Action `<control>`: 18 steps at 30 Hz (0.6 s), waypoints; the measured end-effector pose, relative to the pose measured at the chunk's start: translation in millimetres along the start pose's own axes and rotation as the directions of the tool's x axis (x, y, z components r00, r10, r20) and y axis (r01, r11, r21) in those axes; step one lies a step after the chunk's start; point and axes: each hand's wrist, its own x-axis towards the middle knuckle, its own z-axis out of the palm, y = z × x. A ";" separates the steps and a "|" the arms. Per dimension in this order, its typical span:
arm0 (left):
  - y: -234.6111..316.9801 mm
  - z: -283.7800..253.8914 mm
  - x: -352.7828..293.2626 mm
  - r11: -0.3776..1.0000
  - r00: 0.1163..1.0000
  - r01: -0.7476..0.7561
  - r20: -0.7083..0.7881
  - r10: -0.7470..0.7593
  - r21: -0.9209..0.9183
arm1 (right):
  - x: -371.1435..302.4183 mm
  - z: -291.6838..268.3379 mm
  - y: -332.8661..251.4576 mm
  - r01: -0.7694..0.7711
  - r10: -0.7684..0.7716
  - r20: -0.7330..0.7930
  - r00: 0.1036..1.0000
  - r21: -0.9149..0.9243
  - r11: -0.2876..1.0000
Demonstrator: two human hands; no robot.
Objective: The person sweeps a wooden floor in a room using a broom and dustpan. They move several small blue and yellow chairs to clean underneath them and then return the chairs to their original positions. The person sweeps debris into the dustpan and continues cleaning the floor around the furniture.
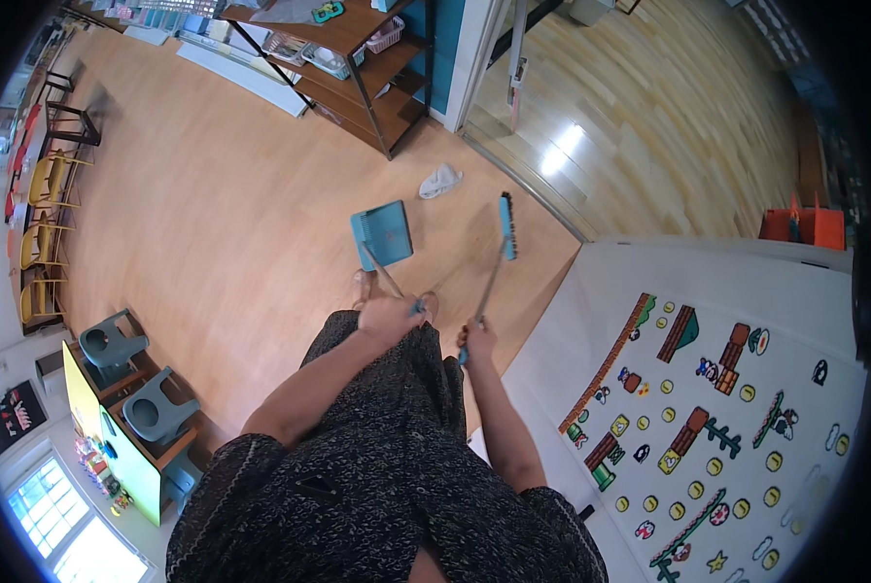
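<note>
Ahead of my feet on the wooden floor [212, 214], the blue dustpan [382, 234] hangs from my left hand [389, 316], clenched on its long handle, while the blue broom [506, 225] stands just right of it, gripped by my right hand [476, 340], both handles slanting back toward me.

Left hand [389, 316], right hand [476, 340] clenched.
</note>
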 end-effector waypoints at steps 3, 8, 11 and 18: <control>-67.0 5.3 -2.7 0.997 0.981 0.038 -0.189 -0.050 -0.070 | 73.9 -57.4 20.4 0.081 -0.093 -0.098 0.991 -0.120 0.989; -176.8 -15.4 -49.1 0.947 0.897 0.261 -0.317 -0.309 -0.185 | 114.5 -40.4 35.5 0.016 -0.017 -0.107 0.994 -0.012 1.000; -242.4 -6.1 -77.3 0.932 0.852 0.314 -0.380 -0.360 -0.179 | 100.7 32.5 94.7 -0.066 -0.028 -0.208 0.978 -0.433 0.899; -361.9 -24.7 -108.4 0.925 0.833 0.331 -0.403 -0.380 -0.187 | -76.6 185.1 264.6 -0.159 0.157 -0.048 0.986 -0.521 0.838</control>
